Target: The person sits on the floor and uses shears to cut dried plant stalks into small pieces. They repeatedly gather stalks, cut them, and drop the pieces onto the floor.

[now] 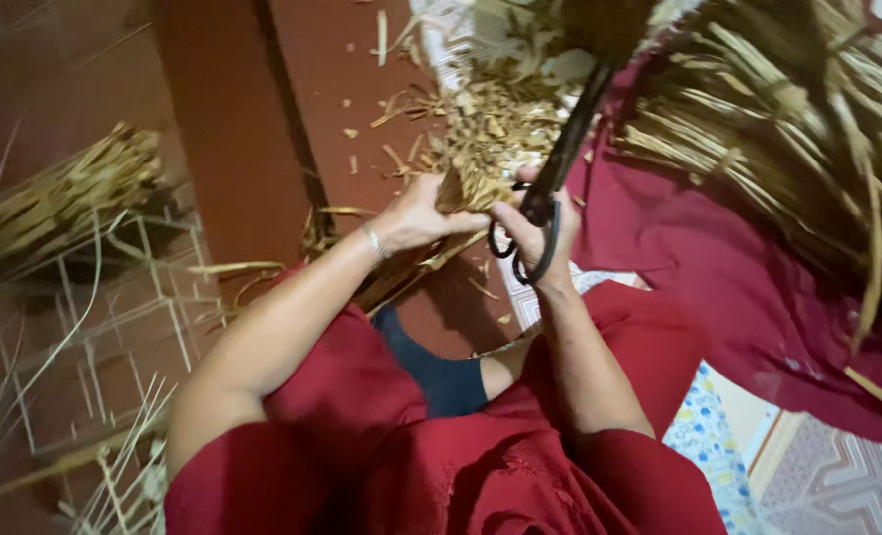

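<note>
Above the red floor (322,89), between raised knees: left hand (416,213) clamped tight around a bundle of dry straw strips (476,163), right hand (532,226) with fingers through the loops of dark scissors (560,163), blades angled up into the bundle's ragged end. Trimming step, by the look of it; blade gap hidden, cannot tell. Next cut calling for a steady bundle and blades square across the strips. No true container in view: only a maroon cloth (718,258) under a big straw heap (788,109), offcuts (391,109) scattered nearby.
</note>
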